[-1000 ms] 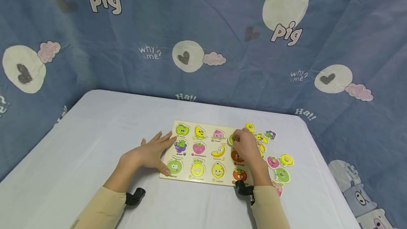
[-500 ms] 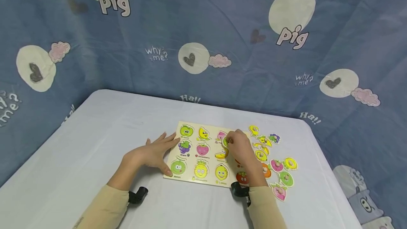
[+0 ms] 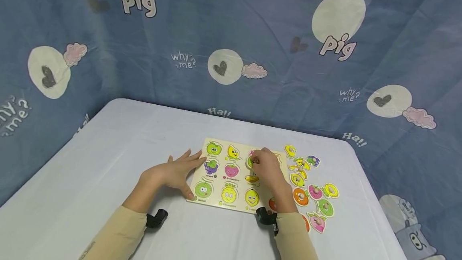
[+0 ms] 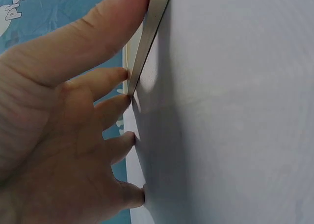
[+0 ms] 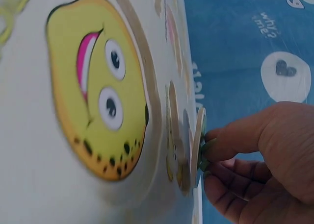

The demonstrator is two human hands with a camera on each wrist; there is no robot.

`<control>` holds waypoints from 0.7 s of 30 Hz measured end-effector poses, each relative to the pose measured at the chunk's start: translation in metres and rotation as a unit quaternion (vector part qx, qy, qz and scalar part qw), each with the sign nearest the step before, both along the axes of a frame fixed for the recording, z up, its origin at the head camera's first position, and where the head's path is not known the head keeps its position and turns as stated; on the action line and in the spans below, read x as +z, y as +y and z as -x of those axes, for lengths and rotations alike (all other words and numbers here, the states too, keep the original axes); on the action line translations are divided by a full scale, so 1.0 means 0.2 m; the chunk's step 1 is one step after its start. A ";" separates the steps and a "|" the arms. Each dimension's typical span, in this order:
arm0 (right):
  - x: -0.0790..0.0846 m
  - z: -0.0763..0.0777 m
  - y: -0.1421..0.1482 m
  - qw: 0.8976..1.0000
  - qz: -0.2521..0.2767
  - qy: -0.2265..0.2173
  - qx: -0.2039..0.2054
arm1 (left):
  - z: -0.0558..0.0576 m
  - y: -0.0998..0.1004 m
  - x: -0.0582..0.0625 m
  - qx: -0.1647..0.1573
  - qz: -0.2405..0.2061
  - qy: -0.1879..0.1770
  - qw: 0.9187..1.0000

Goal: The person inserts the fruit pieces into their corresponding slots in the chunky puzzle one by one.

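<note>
Over the right half of the fruit puzzle board [image 3: 217, 187], pinching the green piece [image 3: 249, 164] firmly between thumb and fingertips of the right hand [image 3: 268, 173]! Held edge-on to the right wrist camera, between the printed peach [image 3: 251, 153] and the banana picture [image 3: 252, 178]; impossible to tell whether touching the board or just clear of it. At the left edge, resting the left hand [image 3: 178, 174] there with fingers spread, thumb at the near corner. Could slip here, on a slack pinch, and land askew across a recess! Could skid, too, if pushed sideways against too light a brace. Might even sweep the red-orange piece [image 3: 306, 223] aside with the right sleeve [image 3: 294, 234], so near. Look into the recesses: only printed faces in the lemon recess [image 5: 93, 87], melon recess [image 3: 203, 189] and apple recess [image 3: 214, 148]. Spot, off the board's right edge on the white tablecloth [image 3: 144, 131], the knobbed grape piece [image 3: 313, 161], orange piece [image 3: 300, 197] and peach piece [image 3: 317, 222].
</note>
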State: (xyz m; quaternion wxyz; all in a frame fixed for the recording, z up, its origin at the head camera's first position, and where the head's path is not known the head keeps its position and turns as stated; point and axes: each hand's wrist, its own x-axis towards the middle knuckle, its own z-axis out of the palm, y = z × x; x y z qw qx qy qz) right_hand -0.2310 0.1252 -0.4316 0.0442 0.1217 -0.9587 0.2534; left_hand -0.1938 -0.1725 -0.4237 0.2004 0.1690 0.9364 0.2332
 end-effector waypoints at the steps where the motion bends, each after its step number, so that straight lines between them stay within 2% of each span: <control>1: 0.00 0.00 -0.01 1.000 0.000 -0.003 0.002 | 0.00 0.00 0.00 0.000 0.000 -0.001 1.000; 11: 0.02 0.03 -0.09 1.000 -0.009 -0.011 0.011 | -0.01 -0.01 0.00 0.001 -0.009 -0.001 1.000; 21: 0.03 0.04 -0.18 1.000 -0.003 0.001 0.021 | -0.02 0.00 0.01 -0.003 0.011 -0.001 1.000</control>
